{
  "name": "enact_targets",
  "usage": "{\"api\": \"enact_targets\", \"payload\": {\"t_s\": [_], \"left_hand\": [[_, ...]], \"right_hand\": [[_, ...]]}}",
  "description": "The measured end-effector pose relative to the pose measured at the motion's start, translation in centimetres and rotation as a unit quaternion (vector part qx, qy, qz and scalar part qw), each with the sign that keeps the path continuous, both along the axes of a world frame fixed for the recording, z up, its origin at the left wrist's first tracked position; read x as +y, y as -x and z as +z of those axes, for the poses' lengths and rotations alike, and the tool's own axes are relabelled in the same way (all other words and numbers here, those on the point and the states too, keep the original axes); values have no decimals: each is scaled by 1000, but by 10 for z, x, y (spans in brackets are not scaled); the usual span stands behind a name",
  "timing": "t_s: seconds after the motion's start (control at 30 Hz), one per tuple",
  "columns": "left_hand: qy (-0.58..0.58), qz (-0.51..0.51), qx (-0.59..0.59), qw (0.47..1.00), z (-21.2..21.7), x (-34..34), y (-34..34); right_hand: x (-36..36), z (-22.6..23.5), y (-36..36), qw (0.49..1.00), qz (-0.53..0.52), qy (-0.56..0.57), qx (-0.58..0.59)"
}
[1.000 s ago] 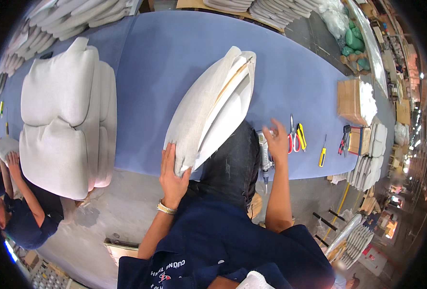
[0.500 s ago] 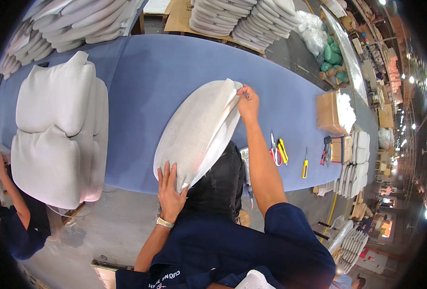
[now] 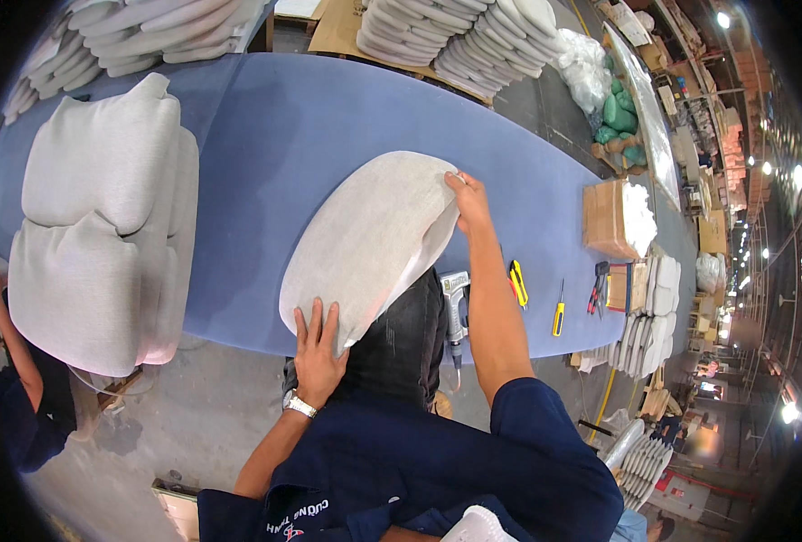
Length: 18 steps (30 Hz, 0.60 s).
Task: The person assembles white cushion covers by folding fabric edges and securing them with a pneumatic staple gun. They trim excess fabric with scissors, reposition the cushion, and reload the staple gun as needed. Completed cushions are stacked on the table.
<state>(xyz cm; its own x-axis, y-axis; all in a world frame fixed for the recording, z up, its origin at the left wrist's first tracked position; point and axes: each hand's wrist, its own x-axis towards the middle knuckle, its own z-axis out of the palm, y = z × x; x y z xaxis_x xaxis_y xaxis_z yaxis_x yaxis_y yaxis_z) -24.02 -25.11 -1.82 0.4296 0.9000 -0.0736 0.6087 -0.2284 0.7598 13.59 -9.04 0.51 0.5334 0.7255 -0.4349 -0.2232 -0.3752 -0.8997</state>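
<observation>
A seat cushion (image 3: 365,235) in light grey fabric lies tilted on the blue table, its near end by my thigh. My left hand (image 3: 319,348) rests on its near end, fingers spread over the fabric. At the far right corner, my right hand (image 3: 469,200) pinches the loose cover edge between thumb and fingers. Along the right side the fabric hangs slack, with a white layer showing beneath. Beside my right forearm is a grey air-powered tool (image 3: 455,303), perhaps a staple gun.
Covered grey cushions (image 3: 93,226) are piled on the left. To the right lie a yellow cutter knife (image 3: 518,285), a yellow screwdriver (image 3: 559,312), red-handled pliers (image 3: 597,289) and a cardboard box (image 3: 609,217). A co-worker's arm (image 3: 17,334) shows at far left.
My right hand has drawn the cover edge down and outward, so the fabric now covers more of the white side. My left hand stays on the near end.
</observation>
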Motion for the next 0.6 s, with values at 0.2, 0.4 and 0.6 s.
{"api": "enact_targets", "payload": {"t_s": [0.2,0.4,0.6], "left_hand": [[39,-6,-10,999,28,12,26],[225,-31,-27,973,86,-21,105],[322,3,-26,946,83,-25,141]], "right_hand": [[-39,1,6,993,-13,-107,-54],[-117,46,84,954,34,-36,-295],[-117,59,127,942,67,-26,-328]]}}
